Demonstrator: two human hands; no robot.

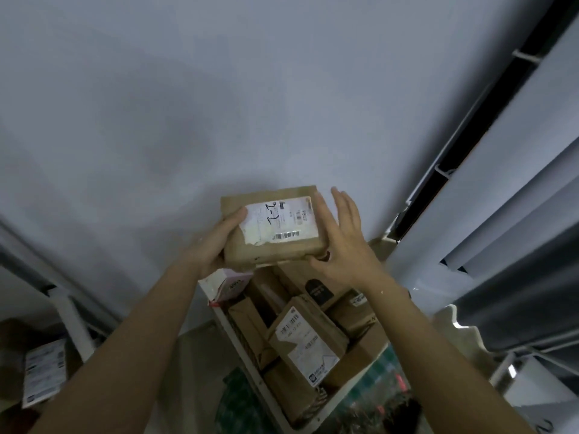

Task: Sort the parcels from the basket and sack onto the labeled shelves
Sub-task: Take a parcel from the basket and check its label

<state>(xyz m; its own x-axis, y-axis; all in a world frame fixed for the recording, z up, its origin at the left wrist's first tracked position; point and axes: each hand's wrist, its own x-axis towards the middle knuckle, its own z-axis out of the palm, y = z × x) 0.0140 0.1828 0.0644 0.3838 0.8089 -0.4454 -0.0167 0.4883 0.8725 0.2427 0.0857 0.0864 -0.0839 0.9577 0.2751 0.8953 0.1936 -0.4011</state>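
Observation:
I hold a brown cardboard parcel (275, 227) up in front of a pale wall. Its white label shows a barcode and a handwritten "2-2". My left hand (216, 242) grips the parcel's left side, thumb on top by the label. My right hand (341, 236) holds the right end, fingers straight along its edge and the thumb beneath. Below the parcel stands the white basket (250, 368), filled with several brown parcels (307, 343). The sack is hard to tell apart from the patterned green material (372, 389) beside the basket.
White metal shelving (488, 170) rises at the right. Another shelf frame (69, 311) stands at the lower left, with a labelled parcel (44, 371) on it. A small white and pink box (225, 283) lies at the basket's upper corner.

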